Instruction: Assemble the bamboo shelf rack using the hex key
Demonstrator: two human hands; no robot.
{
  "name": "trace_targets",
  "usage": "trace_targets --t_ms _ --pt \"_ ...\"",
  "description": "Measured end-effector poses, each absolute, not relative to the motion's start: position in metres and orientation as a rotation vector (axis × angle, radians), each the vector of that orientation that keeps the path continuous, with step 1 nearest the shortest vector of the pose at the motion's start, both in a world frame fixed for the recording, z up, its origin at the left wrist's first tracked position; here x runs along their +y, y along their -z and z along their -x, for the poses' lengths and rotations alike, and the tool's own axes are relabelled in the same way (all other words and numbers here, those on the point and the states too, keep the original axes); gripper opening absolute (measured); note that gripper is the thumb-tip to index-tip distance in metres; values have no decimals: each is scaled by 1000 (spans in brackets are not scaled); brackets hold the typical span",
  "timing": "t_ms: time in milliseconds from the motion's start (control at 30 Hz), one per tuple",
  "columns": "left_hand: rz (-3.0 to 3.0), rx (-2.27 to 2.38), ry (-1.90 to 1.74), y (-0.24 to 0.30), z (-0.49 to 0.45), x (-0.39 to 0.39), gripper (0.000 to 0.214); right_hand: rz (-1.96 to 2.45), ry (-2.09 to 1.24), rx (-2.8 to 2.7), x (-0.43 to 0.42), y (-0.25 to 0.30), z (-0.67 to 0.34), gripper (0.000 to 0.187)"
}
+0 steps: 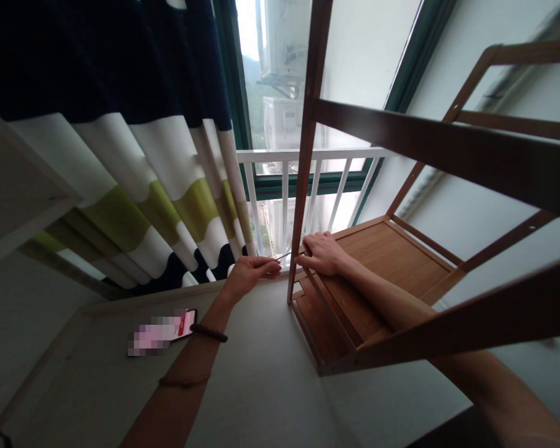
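Observation:
My left hand [256, 269] pinches a thin rod [284, 256] that looks like a hex key. Its far end meets the upright post [302, 186] of a brown wooden shelf rack, at about the height of the panel. My right hand [324, 252] reaches through the rack from the right. Its fingers are bent round the near corner of the wooden shelf panel [378, 261], close to the same post. A lower wooden shelf [315, 320] shows beneath. The exact contact at the rod's end is too small to make out.
A phone [184, 325] with a lit screen lies on the pale ledge [256, 361] beside my left forearm. Striped curtains [168, 193] hang at the left. Behind the rack stand a white railing [284, 205] and a window. Dark rails [448, 140] cross above my right arm.

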State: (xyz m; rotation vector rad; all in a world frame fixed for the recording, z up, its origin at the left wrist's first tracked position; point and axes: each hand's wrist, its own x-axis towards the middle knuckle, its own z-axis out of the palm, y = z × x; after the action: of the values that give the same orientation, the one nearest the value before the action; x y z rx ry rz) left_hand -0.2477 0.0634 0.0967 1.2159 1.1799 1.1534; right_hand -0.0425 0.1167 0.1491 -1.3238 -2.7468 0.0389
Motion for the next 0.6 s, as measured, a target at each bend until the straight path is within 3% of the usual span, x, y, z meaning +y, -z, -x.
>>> trace_targets --t_ms 200,400,600 --pt "-1762 1435 -1437 -94 244 55 17 1297 -49 -2733 117 -149 42 41" --pt "-1063 1291 -1477 -87 228 56 33 1297 -58 -2734 116 -150 42 43" --pt "-687 1063 -1276 -91 234 60 24 1305 -67 -2737 116 -152 43 44"
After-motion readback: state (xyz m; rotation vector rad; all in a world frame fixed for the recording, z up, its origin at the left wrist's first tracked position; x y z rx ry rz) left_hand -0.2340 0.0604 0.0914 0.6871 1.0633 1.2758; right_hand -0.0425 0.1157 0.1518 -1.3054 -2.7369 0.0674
